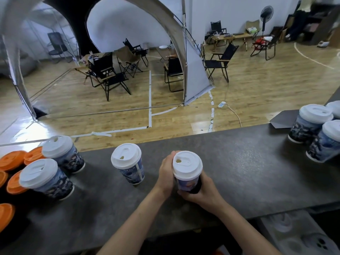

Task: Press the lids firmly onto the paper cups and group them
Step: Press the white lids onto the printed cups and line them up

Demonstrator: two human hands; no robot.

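Head view only. Roughly midway along the dark stone-look tabletop, between its near and far edges, stands the held cup, a paper cup with a blue printed wall. A white lid sits on it, sip hole turned toward the left end.

Left hand: fingers curled round the cup's upper left side, up against the lid rim. Right hand: wrapped round the lower part of the cup, thumb across the front near the base. Both hands grip the same cup; whether its base touches the tabletop cannot be told, as the right hand hides it.

Just left of the left hand, a second cup stands upright, lidded, apart from the hand.

Toward the left end, two lidded cups: the back cup by the far edge and the front cup nearer the middle, standing close together. Orange lids lie in a loose cluster at the left end, touching or overlapping each other; one more sits lower at the left edge of the view.

At the right end by the far edge, a group of three lidded cups, packed close, one cut off by the frame. A dark grey sheet lies beside them at the far edge.

Beyond the far edge: wood floor, black folding chairs, a pale tent.
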